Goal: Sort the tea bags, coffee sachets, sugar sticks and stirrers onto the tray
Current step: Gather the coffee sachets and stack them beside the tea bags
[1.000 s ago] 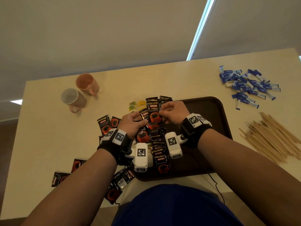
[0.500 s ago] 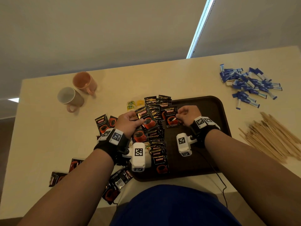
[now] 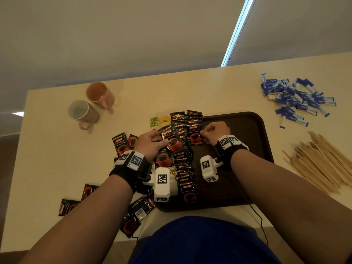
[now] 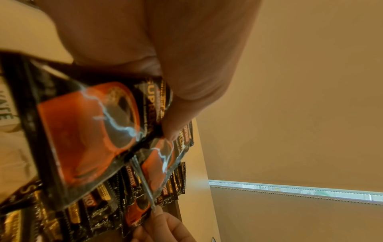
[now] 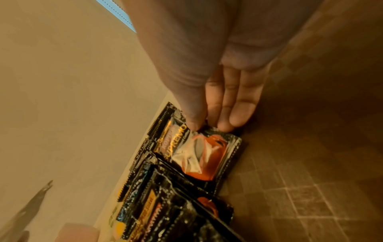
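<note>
A dark brown tray [image 3: 253, 130] lies in front of me with a row of black coffee sachets [image 3: 185, 168] down its left side. My left hand [image 3: 152, 141] pinches a black and red coffee sachet [image 3: 171, 139] [image 4: 87, 135] between thumb and fingers above that row. My right hand [image 3: 214, 132] pinches the edge of another coffee sachet [image 3: 195, 135] [image 5: 199, 153], which lies flat on the tray at the row's far end. Yellow and green tea bags [image 3: 159, 121] lie just beyond the tray. Blue sugar sticks [image 3: 297, 98] and wooden stirrers [image 3: 322, 161] lie on the table to the right.
Two mugs, one orange [image 3: 99, 94] and one beige [image 3: 82, 113], stand at the far left. More coffee sachets [image 3: 122, 143] lie loose on the table [image 3: 57, 159] left of the tray and near the front edge [image 3: 68, 206]. A thin cable [image 3: 257, 216] trails over the tray's near rim.
My right hand has carried its sachet to the right and laid it down on the tray. My left hand keeps its sachet lifted and has tilted it a little.
</note>
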`<state>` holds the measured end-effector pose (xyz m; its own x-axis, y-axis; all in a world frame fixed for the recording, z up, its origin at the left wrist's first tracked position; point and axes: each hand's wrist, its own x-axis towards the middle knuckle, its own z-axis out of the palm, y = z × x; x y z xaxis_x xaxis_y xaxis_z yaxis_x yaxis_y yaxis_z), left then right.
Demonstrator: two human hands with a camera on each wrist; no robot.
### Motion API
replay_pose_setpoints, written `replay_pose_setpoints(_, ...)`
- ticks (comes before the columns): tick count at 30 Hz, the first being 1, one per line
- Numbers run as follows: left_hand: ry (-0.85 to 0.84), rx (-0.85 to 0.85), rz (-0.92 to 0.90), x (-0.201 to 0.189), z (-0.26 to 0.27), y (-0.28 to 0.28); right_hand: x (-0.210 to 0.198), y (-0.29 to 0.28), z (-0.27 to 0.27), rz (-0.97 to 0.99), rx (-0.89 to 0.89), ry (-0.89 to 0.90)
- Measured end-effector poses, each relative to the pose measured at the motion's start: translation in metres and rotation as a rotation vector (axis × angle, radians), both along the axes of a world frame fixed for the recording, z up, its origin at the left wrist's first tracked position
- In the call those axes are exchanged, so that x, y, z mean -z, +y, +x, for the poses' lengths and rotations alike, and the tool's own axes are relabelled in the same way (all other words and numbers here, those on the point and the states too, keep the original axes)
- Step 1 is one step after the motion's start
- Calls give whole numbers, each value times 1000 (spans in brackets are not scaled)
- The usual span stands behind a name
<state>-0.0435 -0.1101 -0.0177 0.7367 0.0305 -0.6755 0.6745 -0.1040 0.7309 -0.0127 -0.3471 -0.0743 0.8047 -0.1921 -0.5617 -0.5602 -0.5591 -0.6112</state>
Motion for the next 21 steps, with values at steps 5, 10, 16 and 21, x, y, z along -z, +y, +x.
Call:
replay_pose_setpoints(5, -5, -6, 4, -1, 0, -2, -6, -4, 0, -71, -12, -43)
replay_pose_setpoints(10, -33, -22, -6, -4, 0, -5, -38, 13, 2, 10, -94, -247)
replay_pose_setpoints(16, -51, 29, -50, -13, -2, -12, -62, 37, 2, 219, -367, -137)
replay_pose_setpoints(21, 61, -13, -170, -19, -1, -13, -59, 33, -1, 283, -239, -74)
